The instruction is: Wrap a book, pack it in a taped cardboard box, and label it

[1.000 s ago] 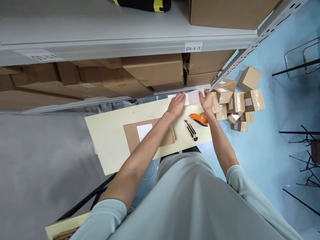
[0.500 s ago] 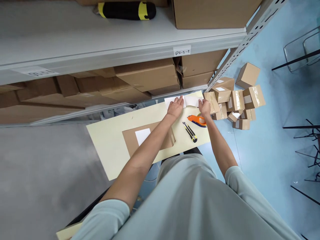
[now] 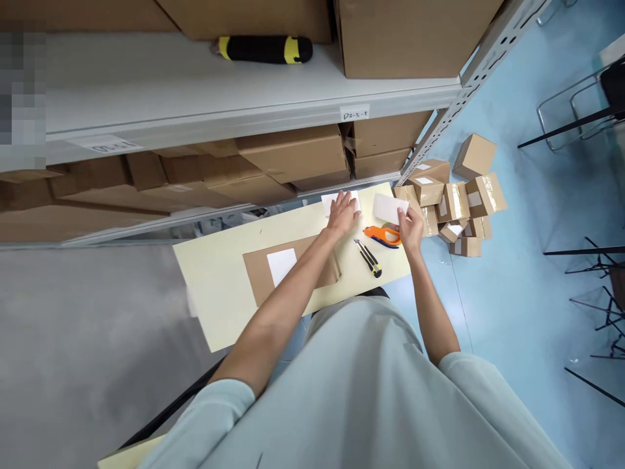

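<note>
My left hand (image 3: 343, 213) lies flat with fingers spread on a strip of white labels (image 3: 331, 201) at the far edge of the pale yellow table (image 3: 219, 293). My right hand (image 3: 409, 228) pinches a single white label (image 3: 389, 208) lifted off the table, just above an orange tape dispenser (image 3: 383, 235). A black and yellow utility knife (image 3: 368, 258) lies beside the dispenser. A flat brown cardboard piece (image 3: 258, 277) with a white label (image 3: 282, 266) on it sits mid-table, partly under my left forearm.
Grey metal shelving (image 3: 195, 111) holding brown cartons stands behind the table, with a black and yellow tool (image 3: 263, 49) on the upper shelf. A heap of small taped boxes (image 3: 456, 198) lies on the blue floor at the right. Black chair frames (image 3: 596, 273) stand far right.
My right hand has pulled one white label free from the strip and lifted it toward me. My left hand stays pressing the strip down. The view tilted slightly upward.
</note>
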A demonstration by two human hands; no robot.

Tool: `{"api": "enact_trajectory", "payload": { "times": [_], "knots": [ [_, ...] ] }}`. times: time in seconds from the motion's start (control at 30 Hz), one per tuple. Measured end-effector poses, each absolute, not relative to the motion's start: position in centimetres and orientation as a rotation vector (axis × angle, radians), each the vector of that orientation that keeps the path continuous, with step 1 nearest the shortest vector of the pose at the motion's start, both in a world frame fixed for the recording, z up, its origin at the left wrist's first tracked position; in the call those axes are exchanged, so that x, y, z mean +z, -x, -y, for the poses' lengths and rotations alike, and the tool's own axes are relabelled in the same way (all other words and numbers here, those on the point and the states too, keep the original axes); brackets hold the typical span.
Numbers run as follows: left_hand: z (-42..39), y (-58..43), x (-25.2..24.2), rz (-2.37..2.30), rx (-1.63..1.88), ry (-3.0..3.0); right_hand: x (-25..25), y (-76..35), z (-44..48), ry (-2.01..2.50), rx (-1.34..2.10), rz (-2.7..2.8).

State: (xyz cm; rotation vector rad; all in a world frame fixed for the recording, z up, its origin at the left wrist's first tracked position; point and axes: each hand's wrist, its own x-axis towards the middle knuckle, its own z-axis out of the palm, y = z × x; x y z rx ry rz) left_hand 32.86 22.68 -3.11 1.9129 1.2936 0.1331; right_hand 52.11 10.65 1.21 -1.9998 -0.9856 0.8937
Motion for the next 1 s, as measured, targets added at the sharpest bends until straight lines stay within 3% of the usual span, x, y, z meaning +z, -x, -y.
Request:
{"api": "enact_trajectory", "payload": {
  "times": [0.07, 0.2, 0.43, 0.7, 1.0],
  "knots": [
    [-20.4, -32.2, -1.2, -1.309, 0.435, -1.687, 2.9, -50.4, -8.5, 1.964, 0.805, 0.973],
    [-13.4, -29.1, 2.8, -1.23, 0.676, -1.234, 4.5, -47.0, -3.6, 1.767, 0.746, 1.186],
    [-4.6, -21.7, 6.4, -1.4, 0.813, -0.747, 5.5, -42.2, 2.1, 1.533, 1.033, 1.391],
    [-1.9, -17.4, 9.5, -1.417, 0.926, -0.626, 8.0, -39.3, 1.2, 1.44, 1.414, 1.199],
    [-2.4, -14.8, 11.1, -1.345, 0.974, -0.661, 9.6, -38.7, -1.8, 1.558, 1.327, 1.104]
  ]
}}
